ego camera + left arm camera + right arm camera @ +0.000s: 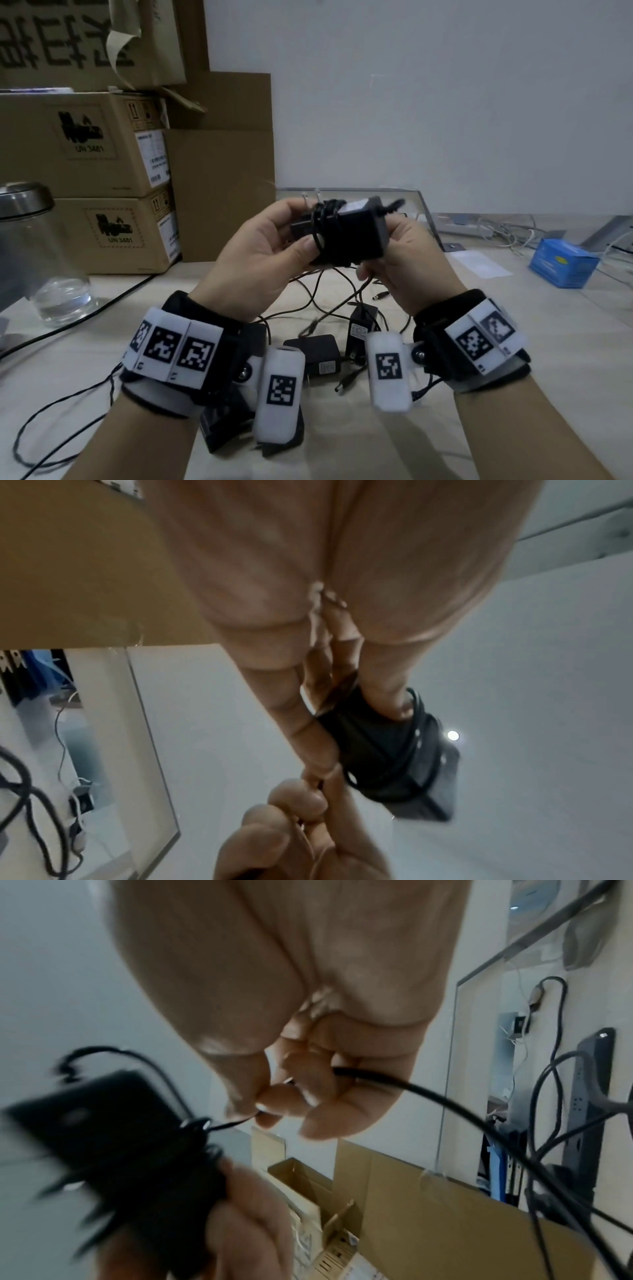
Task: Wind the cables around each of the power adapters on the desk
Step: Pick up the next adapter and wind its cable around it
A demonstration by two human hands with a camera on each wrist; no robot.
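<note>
I hold a black power adapter (352, 236) in the air above the desk, prongs pointing up and left. My left hand (294, 233) grips its plug end, the thumb pressing on the black cable (320, 219) that is looped round the body. My right hand (387, 250) supports the other end and pinches the loose cable (411, 1091) between thumb and fingers. The left wrist view shows the loops crossing the adapter (387, 750). Below my wrists, two more adapters (315, 353) (361, 329) lie on the desk with tangled cables (308, 294). A third adapter (222, 421) is partly hidden by my left wrist.
Stacked cardboard boxes (102, 147) stand at the left, with a lidded glass jar (51, 257) in front of them. A blue box (561, 263) sits at the right. A power strip with white wires (479, 229) lies behind it. A clear pane (376, 192) stands at the back.
</note>
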